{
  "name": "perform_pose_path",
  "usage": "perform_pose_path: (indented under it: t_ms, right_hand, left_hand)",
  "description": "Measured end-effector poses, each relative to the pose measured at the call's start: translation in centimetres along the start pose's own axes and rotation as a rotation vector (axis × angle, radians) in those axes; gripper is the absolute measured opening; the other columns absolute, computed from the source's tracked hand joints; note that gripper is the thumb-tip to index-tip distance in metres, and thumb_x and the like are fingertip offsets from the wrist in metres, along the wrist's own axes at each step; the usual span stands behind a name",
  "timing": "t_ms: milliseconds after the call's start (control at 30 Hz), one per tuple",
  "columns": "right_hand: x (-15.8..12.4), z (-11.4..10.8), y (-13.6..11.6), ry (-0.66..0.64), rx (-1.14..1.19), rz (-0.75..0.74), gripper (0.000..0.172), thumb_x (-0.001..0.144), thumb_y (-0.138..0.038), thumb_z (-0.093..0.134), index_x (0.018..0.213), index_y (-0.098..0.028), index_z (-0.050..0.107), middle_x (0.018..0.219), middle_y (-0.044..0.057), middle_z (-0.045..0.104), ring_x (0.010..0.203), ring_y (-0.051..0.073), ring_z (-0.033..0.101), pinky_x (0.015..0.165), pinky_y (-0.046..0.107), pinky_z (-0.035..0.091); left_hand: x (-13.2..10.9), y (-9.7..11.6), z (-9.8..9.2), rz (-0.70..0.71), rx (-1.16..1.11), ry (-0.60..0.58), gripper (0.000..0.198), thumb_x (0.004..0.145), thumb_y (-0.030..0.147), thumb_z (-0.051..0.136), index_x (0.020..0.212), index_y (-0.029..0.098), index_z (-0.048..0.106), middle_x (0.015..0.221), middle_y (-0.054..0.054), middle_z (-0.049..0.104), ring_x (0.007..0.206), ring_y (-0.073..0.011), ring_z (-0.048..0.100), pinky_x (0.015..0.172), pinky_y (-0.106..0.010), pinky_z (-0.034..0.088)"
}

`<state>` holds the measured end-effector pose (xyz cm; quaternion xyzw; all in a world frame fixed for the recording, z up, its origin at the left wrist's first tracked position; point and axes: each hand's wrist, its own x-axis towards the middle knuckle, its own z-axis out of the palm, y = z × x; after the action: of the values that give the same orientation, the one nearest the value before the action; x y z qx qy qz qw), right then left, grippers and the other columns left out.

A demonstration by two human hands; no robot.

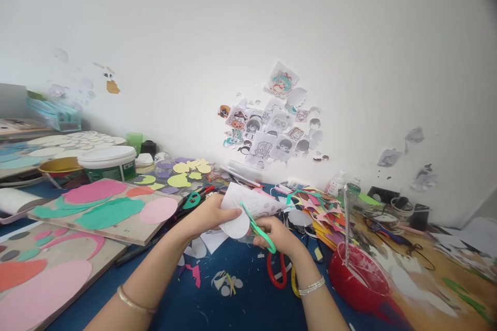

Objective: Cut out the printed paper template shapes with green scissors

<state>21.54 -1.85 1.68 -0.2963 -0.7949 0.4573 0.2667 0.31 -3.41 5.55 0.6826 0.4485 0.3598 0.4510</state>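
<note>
My left hand (212, 214) grips a white sheet of paper (248, 204) with line drawings, held just above the blue table (233, 310). My right hand (277, 235) is closed round green-handled scissors (258, 228), whose blades bite into the paper's edge. Both hands meet in the middle of the view. A gold bangle circles my left wrist and a sparkly bracelet my right. Paper scraps (227, 282) lie on the table under my hands.
Boards with pink, green and orange foam shapes (104, 204) lie at left, beside a white tub (107, 161). A red bowl (359, 276) with a stick stands at right. Red and yellow scissors (277, 274) lie beneath my right hand. Coloured offcuts (318, 207) pile behind; drawings (272, 132) hang on the wall.
</note>
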Motion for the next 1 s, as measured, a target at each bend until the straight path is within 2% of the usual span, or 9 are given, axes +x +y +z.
perform_pose_path:
  t_ms: [133,300,467,767,1000]
  right_hand:
    - [0.07,0.06,0.01,-0.015,-0.035,-0.023,0.039,0.066,-0.050,0.062,0.076,-0.012,0.060,0.058,-0.002,0.043,0.052,0.010,0.037,0.047,0.021,0.032]
    - [0.04,0.10,-0.23,-0.013,-0.054,-0.039,0.043,0.066,-0.052,0.061,0.079,-0.012,0.061,0.063,-0.001,0.045,0.057,0.011,0.038,0.049,0.021,0.033]
    - [0.05,0.02,-0.08,-0.022,-0.066,-0.018,0.042,0.066,-0.052,0.061,0.076,-0.012,0.061,0.058,-0.002,0.041,0.053,0.009,0.034,0.046,0.021,0.030]
    - [0.14,0.13,-0.17,-0.018,-0.073,-0.056,0.043,0.066,-0.053,0.060,0.077,-0.012,0.061,0.061,-0.001,0.042,0.057,0.011,0.036,0.049,0.022,0.032]
    - [0.05,0.13,-0.36,-0.014,-0.035,-0.009,0.041,0.065,-0.051,0.062,0.075,-0.012,0.061,0.057,-0.003,0.042,0.051,0.009,0.034,0.045,0.021,0.030]
  left_hand:
    - [-0.05,0.16,0.09,-0.009,0.023,-0.024,0.031,0.064,0.043,0.058,0.075,0.015,0.057,0.053,0.003,0.049,0.045,-0.0091,0.041,0.035,-0.017,0.028]
    - [-0.27,0.60,0.21,-0.004,0.019,-0.041,0.028,0.063,0.042,0.058,0.068,0.015,0.055,0.050,0.004,0.047,0.042,-0.0078,0.038,0.034,-0.016,0.026]
    - [-0.25,0.61,0.31,-0.013,0.017,-0.034,0.028,0.061,0.042,0.059,0.064,0.015,0.053,0.049,0.003,0.048,0.041,-0.0077,0.038,0.034,-0.017,0.025]
    - [-0.20,0.67,0.59,-0.017,0.041,-0.019,0.025,0.062,0.039,0.058,0.062,0.015,0.052,0.050,0.003,0.047,0.044,-0.0075,0.038,0.034,-0.015,0.026]
    - [0.03,0.23,0.53,-0.019,0.058,-0.013,0.026,0.063,0.040,0.058,0.068,0.015,0.054,0.050,0.004,0.048,0.041,-0.0076,0.039,0.033,-0.016,0.026]
